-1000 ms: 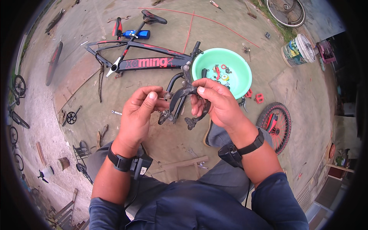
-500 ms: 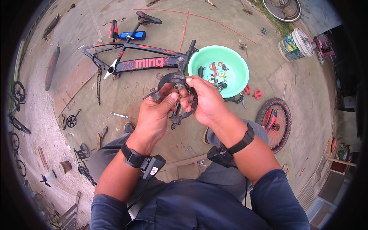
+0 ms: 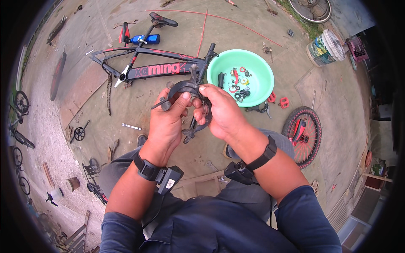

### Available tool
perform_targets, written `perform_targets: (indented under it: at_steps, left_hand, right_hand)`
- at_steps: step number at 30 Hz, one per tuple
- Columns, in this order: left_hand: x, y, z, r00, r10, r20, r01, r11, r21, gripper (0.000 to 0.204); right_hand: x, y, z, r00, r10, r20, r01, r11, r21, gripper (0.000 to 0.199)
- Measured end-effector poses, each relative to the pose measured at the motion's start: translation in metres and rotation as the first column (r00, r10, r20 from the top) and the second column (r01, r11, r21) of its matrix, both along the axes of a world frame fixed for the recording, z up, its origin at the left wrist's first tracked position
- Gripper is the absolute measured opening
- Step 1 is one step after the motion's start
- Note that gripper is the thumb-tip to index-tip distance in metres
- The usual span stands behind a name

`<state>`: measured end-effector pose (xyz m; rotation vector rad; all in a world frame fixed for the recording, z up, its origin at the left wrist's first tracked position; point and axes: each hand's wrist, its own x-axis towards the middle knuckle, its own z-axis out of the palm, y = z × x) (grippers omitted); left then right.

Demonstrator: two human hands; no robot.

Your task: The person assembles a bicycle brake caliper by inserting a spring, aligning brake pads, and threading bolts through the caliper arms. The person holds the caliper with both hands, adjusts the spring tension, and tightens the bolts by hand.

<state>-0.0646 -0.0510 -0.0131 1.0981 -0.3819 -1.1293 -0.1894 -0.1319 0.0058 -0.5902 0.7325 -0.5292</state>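
Both hands grip a dark, dirty bicycle brake caliper [image 3: 184, 86] with curved arms, held up in front of my knees. My left hand [image 3: 164, 126] closes on its left arm, with the thumb pressed on the curved part beside a brake pad. On the other side, my right hand [image 3: 225, 114] is wrapped round the right arm, its thumb near the top. The fingers of both hands meet at the middle and hide part of the caliper. Just beyond lies a black and red bicycle frame [image 3: 158, 71] with its saddle [image 3: 163, 20] attached.
A green basin [image 3: 263, 69] holds small bicycle parts. Right of it lie red pedals [image 3: 283, 103] and a wheel [image 3: 312, 141]. A wrench [image 3: 131, 126] and a crankset [image 3: 79, 133] lie to the left. A blue bottle [image 3: 147, 39] and a bucket [image 3: 320, 52] stand farther off.
The brake caliper and both hands have shifted slightly left. My left thumb has moved up onto the caliper's curved arm. My grip stays closed.
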Motion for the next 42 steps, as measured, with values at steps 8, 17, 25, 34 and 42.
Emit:
perform_targets:
  at_steps: [8, 17, 25, 34, 42]
  left_hand:
    - [-0.001, -0.001, -0.002, 0.996, 0.028, 0.083, -0.027, 1.0, -0.009, 0.018]
    - [-0.002, -0.001, 0.0, 0.982, 0.03, 0.186, -0.026, 0.999, -0.026, 0.018]
    - [-0.003, -0.001, -0.001, 0.977, 0.069, 0.201, -0.064, 0.998, -0.028, 0.017]
    - [-0.003, 0.0, 0.001, 0.968, 0.079, 0.237, -0.078, 0.997, -0.014, 0.015]
    - [0.003, -0.001, -0.003, 0.968, 0.067, 0.243, -0.073, 0.997, 0.014, 0.011]
  right_hand:
    - [0.003, 0.004, -0.001, 1.0, -0.015, 0.008, 0.015, 1.0, 0.016, 0.014]
    - [0.004, 0.006, 0.0, 1.0, -0.011, 0.021, 0.01, 0.998, 0.056, 0.014]
    - [0.004, 0.007, 0.002, 0.999, -0.02, 0.041, 0.016, 0.996, 0.082, 0.015]
    - [0.004, 0.011, 0.002, 0.999, 0.014, 0.033, -0.015, 1.0, 0.023, 0.014]
    - [0.016, 0.016, -0.004, 0.999, -0.039, 0.02, 0.041, 0.997, -0.072, 0.021]
